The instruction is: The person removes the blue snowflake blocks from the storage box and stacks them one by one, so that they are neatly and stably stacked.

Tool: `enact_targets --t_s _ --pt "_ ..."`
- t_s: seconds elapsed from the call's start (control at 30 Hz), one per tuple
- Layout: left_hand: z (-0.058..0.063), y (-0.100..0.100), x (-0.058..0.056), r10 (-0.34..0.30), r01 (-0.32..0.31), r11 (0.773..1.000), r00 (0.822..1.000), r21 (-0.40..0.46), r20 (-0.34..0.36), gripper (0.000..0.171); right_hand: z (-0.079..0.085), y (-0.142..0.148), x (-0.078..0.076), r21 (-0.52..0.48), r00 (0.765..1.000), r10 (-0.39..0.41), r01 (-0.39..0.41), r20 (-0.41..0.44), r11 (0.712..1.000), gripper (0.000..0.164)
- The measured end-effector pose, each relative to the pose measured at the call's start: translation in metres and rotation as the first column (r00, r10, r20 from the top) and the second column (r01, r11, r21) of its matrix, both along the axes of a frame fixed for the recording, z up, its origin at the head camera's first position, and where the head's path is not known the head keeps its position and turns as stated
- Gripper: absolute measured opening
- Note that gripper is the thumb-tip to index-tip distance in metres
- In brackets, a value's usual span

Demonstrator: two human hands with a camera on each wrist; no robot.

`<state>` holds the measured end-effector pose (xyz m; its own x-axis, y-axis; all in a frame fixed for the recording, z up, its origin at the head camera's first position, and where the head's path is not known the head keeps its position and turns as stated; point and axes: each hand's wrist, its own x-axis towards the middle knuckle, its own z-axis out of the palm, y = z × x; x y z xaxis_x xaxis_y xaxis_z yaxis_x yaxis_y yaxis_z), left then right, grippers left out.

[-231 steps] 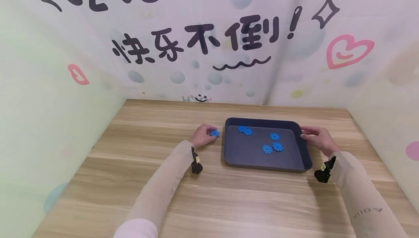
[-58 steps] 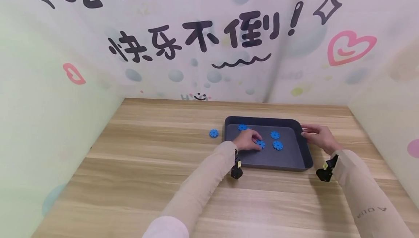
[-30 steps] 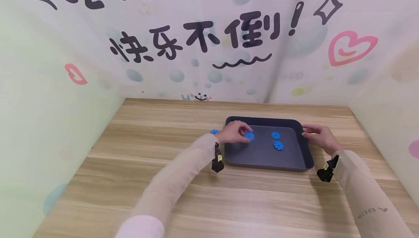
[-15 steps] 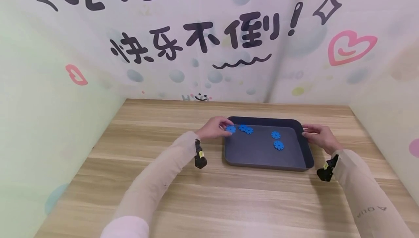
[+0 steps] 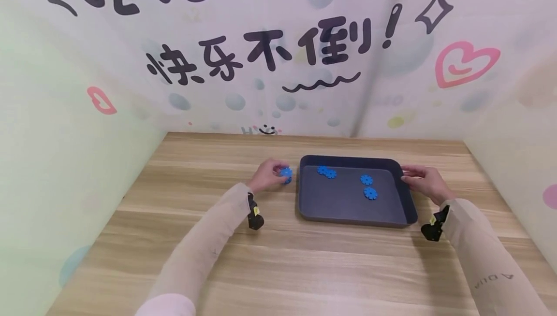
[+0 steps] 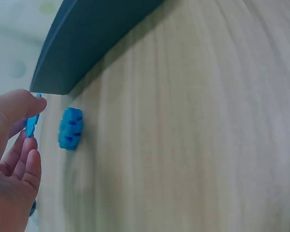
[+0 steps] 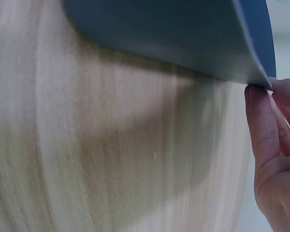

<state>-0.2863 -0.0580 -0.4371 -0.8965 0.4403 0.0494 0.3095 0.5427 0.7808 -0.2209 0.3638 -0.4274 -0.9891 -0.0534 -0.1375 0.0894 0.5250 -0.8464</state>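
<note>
My left hand [image 5: 265,176] pinches a blue notched plastic disc [image 6: 32,124] between thumb and fingers, just left of the dark baking tray [image 5: 335,209]. Close below it, a short stack of the same blue discs [image 6: 71,128] sits on the wooden table, seen in the left wrist view. At the tray's right side, my right hand [image 5: 428,184] grips the rim, with the tray wall [image 7: 251,58] between thumb and fingers. Inside the tray, two blue discs [image 5: 331,174] overlap near the back left. One disc [image 5: 367,179] lies right of centre, another [image 5: 370,193] just in front of it.
The wood-grain table [image 5: 278,267] reaches back to a printed white curtain [image 5: 261,98] with dark lettering. Pale walls [image 5: 78,161] stand at both sides. A small black camera [image 5: 256,217] is strapped to each wrist.
My left hand has taken a disc from the tray's middle and carried it left, over the rim, to the stack beside the tray. My right hand has stayed on the rim.
</note>
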Motion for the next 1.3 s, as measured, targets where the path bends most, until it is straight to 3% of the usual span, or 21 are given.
enact_targets --t_s 0.2,0.53,0.87,1.3 --pt "-0.007 0.000 0.005 0.063 -0.063 0.998 0.998 -0.020 0.020 0.037 -0.002 0.000 0.000 0.005 1.000 -0.005 0.005 0.010 1.000 0.050" --pt "-0.020 -0.002 0.005 0.070 -0.072 0.997 0.997 -0.032 -0.036 0.037 -0.004 0.000 -0.001 0.009 1.000 -0.001 0.001 -0.006 1.000 0.049" --pt "-0.021 0.002 0.007 0.122 -0.124 0.990 0.992 -0.062 -0.043 0.037 -0.003 0.000 -0.001 0.005 1.000 0.002 -0.002 -0.005 1.000 0.049" --pt "-0.021 0.006 0.005 0.149 -0.150 0.988 0.989 -0.037 -0.023 0.035 -0.002 0.001 0.000 0.010 1.000 -0.013 0.013 -0.009 1.000 0.050"
